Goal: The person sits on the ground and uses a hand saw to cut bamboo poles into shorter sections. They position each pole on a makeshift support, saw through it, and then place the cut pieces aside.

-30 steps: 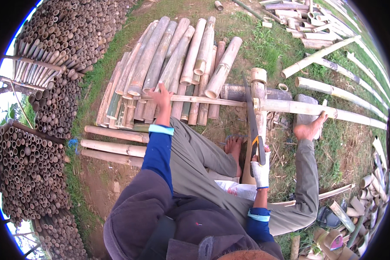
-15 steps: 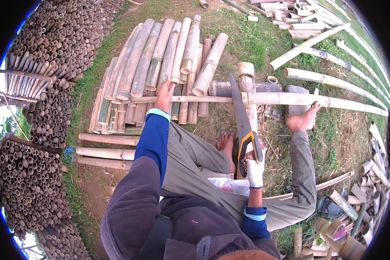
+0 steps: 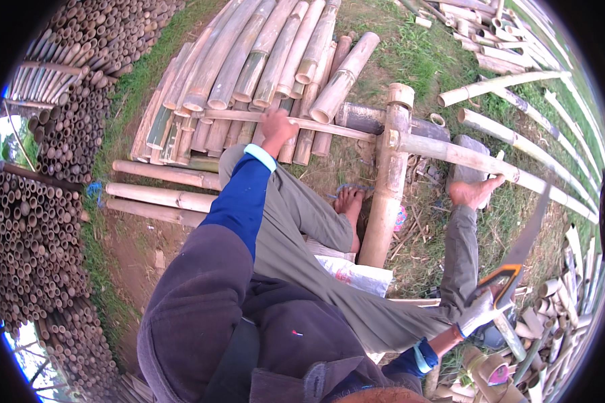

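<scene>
Saw (image 3: 528, 236) swung away from pole (image 3: 464, 156); cutting apparently paused. Right hand (image 3: 478, 314) clenched on handle (image 3: 515, 271), left hand (image 3: 275, 127) curled round stick (image 3: 339, 129).

A: Was any text readable?
B: None. White sack (image 3: 364, 276) carried reddish print, too blurred to read.
A: And the saw (image 3: 528, 235)?
B: Nothing was legible on it.
A: Dark garment (image 3: 316, 305)?
B: It had a tiny red-and-white mark (image 3: 296, 333), too small to tell if it was lettering.
</scene>
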Available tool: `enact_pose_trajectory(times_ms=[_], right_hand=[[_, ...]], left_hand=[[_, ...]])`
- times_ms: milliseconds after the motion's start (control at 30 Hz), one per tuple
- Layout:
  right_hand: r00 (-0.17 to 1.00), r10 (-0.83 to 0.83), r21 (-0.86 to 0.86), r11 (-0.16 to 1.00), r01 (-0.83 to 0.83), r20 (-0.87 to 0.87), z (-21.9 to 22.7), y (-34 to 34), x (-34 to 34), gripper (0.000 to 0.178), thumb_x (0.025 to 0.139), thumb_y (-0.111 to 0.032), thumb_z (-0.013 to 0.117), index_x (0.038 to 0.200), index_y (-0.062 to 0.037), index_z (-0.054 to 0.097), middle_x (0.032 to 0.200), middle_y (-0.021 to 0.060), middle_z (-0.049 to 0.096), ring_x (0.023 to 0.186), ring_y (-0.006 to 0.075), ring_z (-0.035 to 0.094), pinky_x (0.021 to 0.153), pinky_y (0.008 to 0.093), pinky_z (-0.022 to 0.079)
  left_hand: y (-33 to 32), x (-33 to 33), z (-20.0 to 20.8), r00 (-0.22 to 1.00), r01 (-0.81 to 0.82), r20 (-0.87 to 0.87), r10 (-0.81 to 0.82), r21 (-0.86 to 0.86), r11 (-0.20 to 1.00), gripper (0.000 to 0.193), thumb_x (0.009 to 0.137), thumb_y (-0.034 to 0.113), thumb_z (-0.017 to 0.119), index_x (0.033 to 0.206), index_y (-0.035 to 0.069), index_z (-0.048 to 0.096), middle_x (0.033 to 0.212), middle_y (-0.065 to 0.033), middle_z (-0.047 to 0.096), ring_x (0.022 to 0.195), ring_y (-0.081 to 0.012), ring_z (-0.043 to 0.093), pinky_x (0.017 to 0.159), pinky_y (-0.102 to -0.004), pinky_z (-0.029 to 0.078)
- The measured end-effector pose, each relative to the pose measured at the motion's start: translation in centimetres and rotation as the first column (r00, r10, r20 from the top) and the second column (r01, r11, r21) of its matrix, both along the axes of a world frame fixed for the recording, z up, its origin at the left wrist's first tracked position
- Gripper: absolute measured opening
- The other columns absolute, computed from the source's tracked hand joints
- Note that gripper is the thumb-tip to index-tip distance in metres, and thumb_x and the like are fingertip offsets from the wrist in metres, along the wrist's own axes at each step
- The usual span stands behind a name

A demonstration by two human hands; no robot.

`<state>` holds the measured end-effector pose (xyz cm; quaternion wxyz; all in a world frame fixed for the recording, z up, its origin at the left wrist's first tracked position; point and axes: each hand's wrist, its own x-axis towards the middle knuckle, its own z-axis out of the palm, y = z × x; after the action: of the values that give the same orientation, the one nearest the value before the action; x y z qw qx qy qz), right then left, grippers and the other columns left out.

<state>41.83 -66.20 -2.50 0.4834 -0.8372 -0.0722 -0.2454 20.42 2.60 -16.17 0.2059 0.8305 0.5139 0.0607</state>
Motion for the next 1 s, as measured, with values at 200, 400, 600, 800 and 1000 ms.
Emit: enact_pose_trajectory(times_ms=[200,400,600,800,1000], right_hand=[[0.965,-0.245,-0.585,0.798,0.147,-0.091,-3.7,-8.1,10.0,0.04,0.092,-0.009,0.076,0.126,0.0069,0.064,0.119,0.0278,0.073,0.109,0.0421,0.072,0.099,0.0503,0.055],[0.983,-0.03,-0.96,0.221,-0.172,-0.183,-17.1,-20.8,15.8,0.071,0.091,-0.029,0.081,0.142,0.0106,0.052,0.14,0.0374,0.059,0.131,0.045,0.063,0.111,0.0487,0.052],[0.976,0.048,-0.954,0.204,-0.218,-0.213,-20.9,-19.2,16.5,0.062,0.106,-0.038,0.065,0.142,0.0118,0.057,0.126,0.0448,0.059,0.12,0.0555,0.062,0.104,0.0525,0.054],[0.96,0.086,-0.825,0.494,-0.274,-0.267,-19.1,-19.5,15.1,0.081,0.092,-0.045,0.084,0.133,0.0171,0.053,0.121,0.0331,0.062,0.117,0.0511,0.06,0.102,0.0496,0.051],[0.906,-0.04,-0.639,0.722,-0.265,-0.421,-19.2,-13.8,13.2,0.064,0.086,-0.038,0.088,0.12,0.007,0.056,0.113,0.0256,0.065,0.109,0.0426,0.067,0.097,0.0476,0.053]], left_hand=[[-1.8,-0.8,-1.8,0.896,0.385,-0.328,-0.3,0.235,0.893,0.068,0.084,0.038,0.093,0.142,0.014,0.067,0.137,-0.0134,0.061,0.141,-0.0377,0.052,0.121,-0.0622,0.04],[-1.9,2.5,-2.8,0.761,0.582,-0.418,-0.495,0.104,0.807,0.062,0.077,0.032,0.098,0.131,0.011,0.075,0.138,-0.0139,0.06,0.138,-0.04,0.054,0.111,-0.0567,0.051],[1.0,-1.6,-2.6,0.671,0.553,-0.52,-0.529,-0.124,0.824,0.044,0.088,0.026,0.085,0.128,0.009,0.074,0.123,-0.0213,0.078,0.116,-0.0412,0.075,0.1,-0.0551,0.059],[0.0,1.5,4.2,0.815,0.559,-0.266,-0.515,0.121,0.82,0.043,0.106,0.042,0.065,0.134,0.008,0.065,0.116,-0.0236,0.078,0.109,-0.0451,0.075,0.09,-0.0589,0.06],[-8.6,5.3,10.4,0.802,0.564,-0.028,-0.597,0.364,0.741,0.053,0.112,0.051,0.057,0.143,0.008,0.058,0.112,-0.0217,0.073,0.088,-0.0369,0.073,0.077,-0.0546,0.059]])
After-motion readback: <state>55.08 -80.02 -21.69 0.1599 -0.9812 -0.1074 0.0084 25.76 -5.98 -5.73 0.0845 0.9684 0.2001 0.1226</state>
